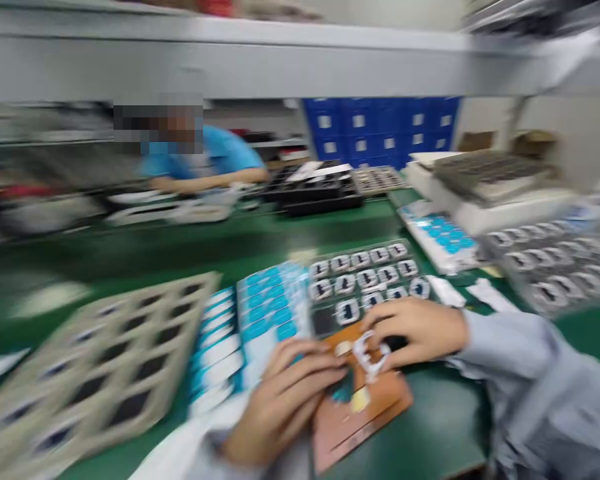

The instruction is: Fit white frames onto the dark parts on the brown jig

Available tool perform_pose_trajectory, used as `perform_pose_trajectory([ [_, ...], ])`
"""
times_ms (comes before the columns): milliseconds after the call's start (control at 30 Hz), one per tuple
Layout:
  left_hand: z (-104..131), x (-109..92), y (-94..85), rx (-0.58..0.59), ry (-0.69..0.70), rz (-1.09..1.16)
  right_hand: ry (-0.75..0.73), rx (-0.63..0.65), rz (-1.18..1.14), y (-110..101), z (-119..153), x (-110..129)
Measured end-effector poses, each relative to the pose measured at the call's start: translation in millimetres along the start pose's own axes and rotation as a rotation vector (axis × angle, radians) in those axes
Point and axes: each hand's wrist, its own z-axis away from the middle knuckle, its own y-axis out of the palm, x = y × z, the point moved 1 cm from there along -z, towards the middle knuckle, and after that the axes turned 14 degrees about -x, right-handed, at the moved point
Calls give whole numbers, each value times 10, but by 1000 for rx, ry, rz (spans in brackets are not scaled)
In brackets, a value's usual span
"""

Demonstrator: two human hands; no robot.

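Observation:
The picture is heavily motion-blurred. My left hand (283, 400) rests on an orange-brown fixture plate (360, 413) lying on the green bench, fingers pressed to its left side. My right hand (420, 330) sits at the plate's top edge and pinches a small white plastic part (369, 353) against it. Just beyond my hands lies a grey tray (365, 277) with rows of small white-and-black parts. Left of it is a sheet of blue-and-white labels (267, 310).
A grey tray (105, 367) with dark square pockets lies at the left. More part trays (550, 260) and a blue label sheet (440, 240) sit at the right. Across the bench a person in a blue shirt (205, 157) works; blue crates (380, 130) stand behind.

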Motion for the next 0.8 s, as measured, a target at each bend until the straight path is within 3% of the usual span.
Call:
perform_pose_trajectory([
  [67,80,-40,-7,26,-69,-23,31,-45,-29,5,53,-27],
  [233,270,41,91,155,-171,-102,40,82,5,-46,105,-182],
  [500,216,-43,85,160,-111,-46,-16,43,69,-29,149,-293],
  [800,248,-68,82,201,-106,-157,-5,-2,79,-17,146,-261],
])
